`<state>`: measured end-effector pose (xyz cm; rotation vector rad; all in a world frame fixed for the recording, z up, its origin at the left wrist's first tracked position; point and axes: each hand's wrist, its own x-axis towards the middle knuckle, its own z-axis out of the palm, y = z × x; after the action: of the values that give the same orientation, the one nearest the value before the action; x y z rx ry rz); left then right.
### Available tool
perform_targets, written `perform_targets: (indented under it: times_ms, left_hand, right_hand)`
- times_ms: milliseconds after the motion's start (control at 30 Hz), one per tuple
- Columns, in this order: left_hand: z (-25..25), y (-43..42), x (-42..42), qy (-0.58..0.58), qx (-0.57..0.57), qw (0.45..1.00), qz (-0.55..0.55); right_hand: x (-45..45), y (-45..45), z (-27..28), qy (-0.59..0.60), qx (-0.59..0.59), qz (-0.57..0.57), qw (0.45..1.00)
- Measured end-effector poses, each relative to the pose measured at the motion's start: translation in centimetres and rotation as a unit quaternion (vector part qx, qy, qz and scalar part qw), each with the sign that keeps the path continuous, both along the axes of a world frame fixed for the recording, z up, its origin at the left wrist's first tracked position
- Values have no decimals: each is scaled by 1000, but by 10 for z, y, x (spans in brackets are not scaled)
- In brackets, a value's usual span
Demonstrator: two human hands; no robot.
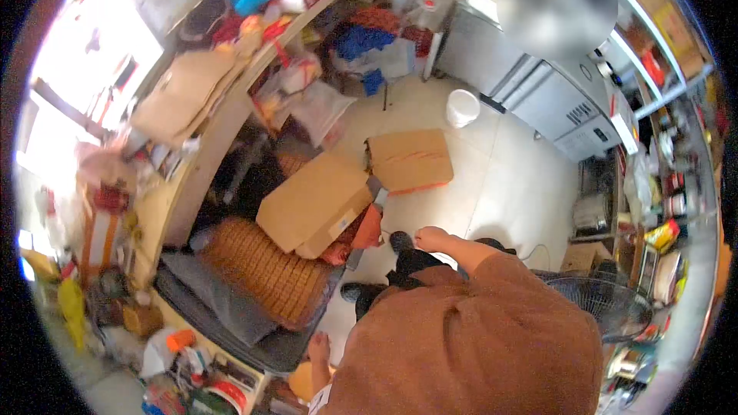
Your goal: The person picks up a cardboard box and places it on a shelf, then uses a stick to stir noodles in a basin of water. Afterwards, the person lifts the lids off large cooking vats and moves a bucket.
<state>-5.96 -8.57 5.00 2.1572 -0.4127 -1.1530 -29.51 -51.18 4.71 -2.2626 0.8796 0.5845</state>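
My right hand [432,239] is in front of my body, over the tiled floor and close to my dark shoes [400,243]. Its fingers look bent and are too blurred to read; no held object shows. Low at my left side hangs my left hand [319,346], fingers loosely apart and nothing visible in them. It is nearest the edge of a dark padded seat [288,350] with a brown woven cushion [265,269]. A folded cardboard box [315,200] leans on the cushion, apart from both hands. Another cardboard piece [411,160] lies on the floor ahead.
A white bucket [463,108] stands on the floor before a steel cabinet fridge [565,111]. To my right are a fan [603,303] and crowded shelves [667,207]. A cluttered wooden counter [181,188] runs along the left, with plastic bags [321,110] beside it.
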Motion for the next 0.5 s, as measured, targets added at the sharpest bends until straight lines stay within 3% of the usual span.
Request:
perform_targets:
  times_ms: [133, 233, 333, 400, 467, 500]
  left_hand:
    - [-22, 25, -17, 53, 67, 994, 62]
    - [-25, 11, -30, 81, 105, 985, 109]
    - [-18, -27, -44, 89, 116, 982, 123]
    - [-16, -67, -46, 87, 105, 985, 108]
    - [-3, -119, -52, 98, 87, 989, 70]
    - [3, -149, -53, 111, 76, 990, 50]
  right_hand:
    - [-24, -33, -10, -81, -25, -64, 994]
    - [-48, -60, -35, -34, -8, -59, 998]
    - [-93, -88, -33, -76, -5, -49, 996]
    - [-129, -123, -35, -19, 58, -32, 998]
    - [-171, -152, -40, 47, 27, -50, 997]
    - [-197, -159, -49, 34, -1, -140, 990]
